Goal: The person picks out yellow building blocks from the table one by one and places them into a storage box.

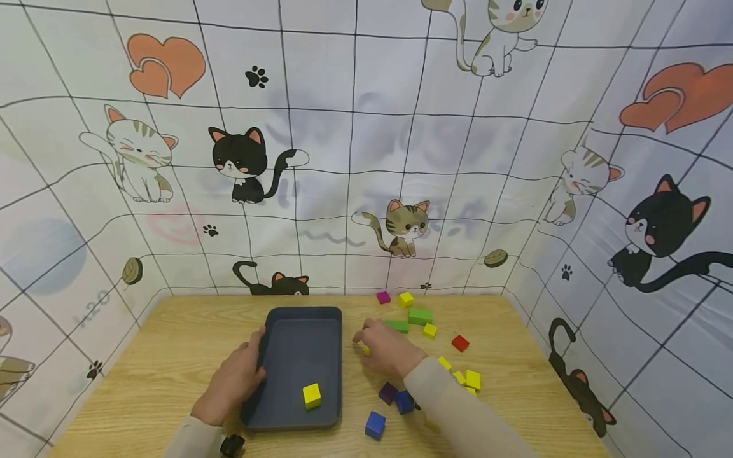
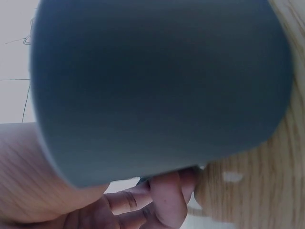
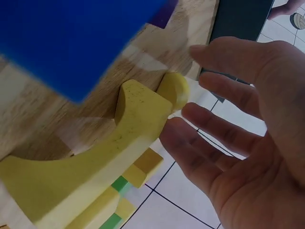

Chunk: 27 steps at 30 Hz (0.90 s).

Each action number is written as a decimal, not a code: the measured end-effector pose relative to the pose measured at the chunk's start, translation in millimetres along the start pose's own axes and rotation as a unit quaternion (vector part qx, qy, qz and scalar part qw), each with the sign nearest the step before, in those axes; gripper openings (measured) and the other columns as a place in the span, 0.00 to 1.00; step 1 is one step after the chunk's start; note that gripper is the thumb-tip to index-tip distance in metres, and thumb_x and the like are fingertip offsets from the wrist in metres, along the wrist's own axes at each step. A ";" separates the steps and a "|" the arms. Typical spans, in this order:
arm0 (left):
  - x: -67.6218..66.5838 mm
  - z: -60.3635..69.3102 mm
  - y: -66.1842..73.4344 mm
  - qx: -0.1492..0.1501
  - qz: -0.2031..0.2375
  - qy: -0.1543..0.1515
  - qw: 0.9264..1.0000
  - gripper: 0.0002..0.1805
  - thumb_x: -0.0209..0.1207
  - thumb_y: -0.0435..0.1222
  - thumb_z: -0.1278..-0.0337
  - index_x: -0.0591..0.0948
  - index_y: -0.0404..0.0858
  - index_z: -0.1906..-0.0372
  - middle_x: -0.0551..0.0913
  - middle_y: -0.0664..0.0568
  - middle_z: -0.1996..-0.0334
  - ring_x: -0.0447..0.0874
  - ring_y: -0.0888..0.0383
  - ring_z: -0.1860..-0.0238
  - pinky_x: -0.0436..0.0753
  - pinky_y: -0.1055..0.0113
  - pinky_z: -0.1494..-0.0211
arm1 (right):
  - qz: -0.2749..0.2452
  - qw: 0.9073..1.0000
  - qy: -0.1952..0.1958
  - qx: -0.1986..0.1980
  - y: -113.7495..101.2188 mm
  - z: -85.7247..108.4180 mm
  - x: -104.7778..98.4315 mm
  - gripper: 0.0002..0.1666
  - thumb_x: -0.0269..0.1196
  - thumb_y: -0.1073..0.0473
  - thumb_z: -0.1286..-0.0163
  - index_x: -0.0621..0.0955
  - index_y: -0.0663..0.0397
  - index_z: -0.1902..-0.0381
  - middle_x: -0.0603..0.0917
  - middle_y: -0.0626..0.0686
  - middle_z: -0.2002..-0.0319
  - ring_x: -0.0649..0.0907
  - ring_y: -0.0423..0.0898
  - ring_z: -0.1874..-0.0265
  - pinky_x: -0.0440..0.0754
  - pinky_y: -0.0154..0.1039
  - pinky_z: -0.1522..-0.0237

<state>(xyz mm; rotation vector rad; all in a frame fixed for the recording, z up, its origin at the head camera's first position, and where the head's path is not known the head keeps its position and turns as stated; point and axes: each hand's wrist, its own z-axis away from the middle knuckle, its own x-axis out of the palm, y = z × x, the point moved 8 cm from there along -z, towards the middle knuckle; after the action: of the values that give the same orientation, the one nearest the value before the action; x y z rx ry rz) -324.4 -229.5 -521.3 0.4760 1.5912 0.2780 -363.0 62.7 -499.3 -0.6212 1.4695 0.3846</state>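
Observation:
A dark grey tray [image 1: 300, 353] lies on the table with a yellow cube [image 1: 312, 395] near its front right corner. My left hand [image 1: 237, 378] holds the tray's left side, the thumb over the rim; in the left wrist view some fingers [image 2: 167, 200] curl below the tray wall [image 2: 167, 95]. To the right of the tray, my right hand [image 1: 389, 348] reaches over a small yellow block [image 1: 366, 349], mostly hidden by it. The right wrist view shows spread, slightly bent fingers [image 3: 224, 126] beside yellow pieces, one arch-shaped [image 3: 138, 114], with nothing gripped.
Right of the tray lie blue blocks [image 1: 375, 425], a purple block [image 1: 388, 393], a red block [image 1: 460, 343], green blocks [image 1: 420, 316], a magenta block [image 1: 383, 297] and several yellow blocks [image 1: 473, 380]. A cat-printed cloth [image 1: 321, 191] rises behind the wooden table [image 1: 189, 324].

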 end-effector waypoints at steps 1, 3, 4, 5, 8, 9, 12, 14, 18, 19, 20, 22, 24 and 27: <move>0.3 0.0 -0.2 0.000 0.000 0.001 1.000 0.49 0.73 0.25 0.34 0.64 0.25 0.11 0.88 0.25 0.44 0.89 0.44 0.62 0.88 0.46 0.63 | 0.003 1.000 -0.002 0.000 0.6 -0.5 1.0 0.19 0.78 0.57 0.21 0.94 0.51 0.35 0.90 0.55 0.41 0.89 0.49 0.44 0.93 0.43 0.37; 0.9 0.3 -1.0 -0.003 0.000 0.001 1.000 0.49 0.73 0.25 0.34 0.64 0.25 0.11 0.88 0.25 0.44 0.89 0.44 0.61 0.88 0.45 0.63 | 0.002 1.000 -0.005 0.002 1.5 -1.1 2.7 0.18 0.78 0.57 0.21 0.94 0.51 0.37 0.90 0.55 0.43 0.90 0.49 0.46 0.93 0.43 0.37; 1.0 0.3 -1.1 -0.004 0.000 0.001 1.000 0.49 0.73 0.25 0.34 0.64 0.25 0.11 0.88 0.25 0.43 0.89 0.44 0.61 0.88 0.46 0.63 | -0.001 1.000 -0.007 0.003 1.9 -1.0 3.1 0.17 0.78 0.58 0.21 0.95 0.52 0.38 0.91 0.55 0.44 0.90 0.48 0.46 0.93 0.43 0.37; 1.0 0.2 -1.3 -0.006 0.001 0.000 1.000 0.49 0.73 0.25 0.34 0.64 0.26 0.11 0.88 0.25 0.43 0.89 0.44 0.61 0.88 0.46 0.63 | -0.003 1.000 -0.008 0.004 2.5 -1.1 3.6 0.16 0.78 0.58 0.21 0.95 0.52 0.39 0.91 0.55 0.44 0.89 0.47 0.47 0.93 0.42 0.38; 1.2 0.3 -1.4 -0.009 0.004 -0.004 1.000 0.49 0.73 0.25 0.34 0.64 0.26 0.11 0.87 0.25 0.42 0.89 0.44 0.61 0.88 0.46 0.63 | -0.008 1.000 -0.009 0.006 3.2 -0.5 3.8 0.14 0.78 0.60 0.21 0.96 0.53 0.41 0.92 0.53 0.45 0.89 0.47 0.47 0.93 0.41 0.38; 1.1 0.3 -1.2 -0.008 0.005 -0.004 1.000 0.49 0.73 0.25 0.34 0.64 0.26 0.11 0.87 0.25 0.42 0.89 0.44 0.61 0.88 0.46 0.63 | -0.009 1.000 -0.011 0.008 3.7 -0.3 4.1 0.13 0.79 0.60 0.22 0.96 0.53 0.42 0.92 0.53 0.45 0.89 0.47 0.46 0.93 0.41 0.37; 0.6 0.6 -0.7 -0.005 0.006 -0.002 1.000 0.49 0.73 0.25 0.34 0.64 0.26 0.11 0.87 0.25 0.42 0.90 0.43 0.61 0.88 0.45 0.64 | -0.014 1.000 -0.014 0.014 4.5 -0.8 4.5 0.13 0.79 0.62 0.23 0.96 0.53 0.43 0.94 0.53 0.45 0.90 0.49 0.43 0.93 0.42 0.35; 0.7 0.9 -0.9 -0.003 0.005 0.000 1.000 0.49 0.73 0.25 0.34 0.64 0.26 0.12 0.87 0.25 0.43 0.90 0.42 0.61 0.88 0.45 0.64 | -0.020 0.999 -0.021 0.021 5.3 -1.6 5.7 0.14 0.80 0.63 0.24 0.96 0.53 0.43 0.94 0.53 0.43 0.90 0.50 0.40 0.93 0.43 0.33; 1.9 0.6 -1.1 -0.001 0.005 0.002 1.000 0.49 0.73 0.25 0.35 0.65 0.26 0.12 0.88 0.25 0.43 0.89 0.43 0.61 0.88 0.45 0.64 | -0.025 0.999 -0.028 0.025 6.5 -3.2 6.6 0.14 0.80 0.65 0.25 0.96 0.53 0.44 0.95 0.53 0.43 0.90 0.52 0.38 0.92 0.45 0.32; 2.4 0.5 -1.2 -0.001 0.005 0.002 1.000 0.49 0.73 0.25 0.35 0.65 0.26 0.12 0.88 0.25 0.43 0.89 0.43 0.61 0.88 0.46 0.64 | -0.025 0.999 -0.029 0.025 6.5 -3.4 6.8 0.14 0.80 0.65 0.25 0.96 0.53 0.44 0.95 0.53 0.43 0.91 0.52 0.38 0.92 0.45 0.32; 2.7 0.5 -1.1 0.000 0.005 0.001 1.000 0.49 0.73 0.25 0.35 0.65 0.26 0.12 0.88 0.25 0.43 0.89 0.43 0.62 0.87 0.46 0.65 | -0.024 0.999 -0.029 0.025 6.5 -3.7 6.8 0.14 0.81 0.66 0.26 0.96 0.53 0.45 0.95 0.53 0.43 0.91 0.52 0.38 0.93 0.45 0.33; 2.8 0.6 -1.0 0.000 0.005 0.001 1.000 0.49 0.73 0.25 0.35 0.64 0.26 0.11 0.88 0.25 0.43 0.89 0.44 0.62 0.87 0.47 0.65 | -0.025 0.999 -0.030 0.026 6.7 -3.8 6.1 0.13 0.80 0.66 0.26 0.96 0.54 0.45 0.95 0.54 0.44 0.91 0.52 0.38 0.93 0.45 0.33; 2.7 0.4 -1.0 -0.001 0.005 0.002 1.000 0.49 0.73 0.25 0.34 0.64 0.26 0.11 0.88 0.25 0.43 0.89 0.44 0.63 0.87 0.47 0.66 | -0.027 0.999 -0.029 0.028 6.8 -4.0 5.2 0.13 0.80 0.66 0.26 0.96 0.54 0.45 0.94 0.54 0.44 0.91 0.53 0.39 0.93 0.45 0.33; 1.4 0.0 -0.5 0.001 0.002 0.005 1.000 0.49 0.73 0.25 0.35 0.65 0.26 0.12 0.88 0.25 0.44 0.88 0.44 0.63 0.87 0.47 0.65 | -0.032 0.999 -0.025 0.028 6.0 -4.4 2.0 0.13 0.79 0.67 0.25 0.96 0.56 0.44 0.94 0.55 0.44 0.92 0.53 0.40 0.93 0.46 0.34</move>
<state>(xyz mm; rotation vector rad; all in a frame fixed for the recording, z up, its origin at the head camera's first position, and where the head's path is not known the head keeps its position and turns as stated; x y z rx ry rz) -324.5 -229.3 -522.8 0.4791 1.6010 0.2828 -370.0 64.4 -502.1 -0.6096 1.4049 0.3059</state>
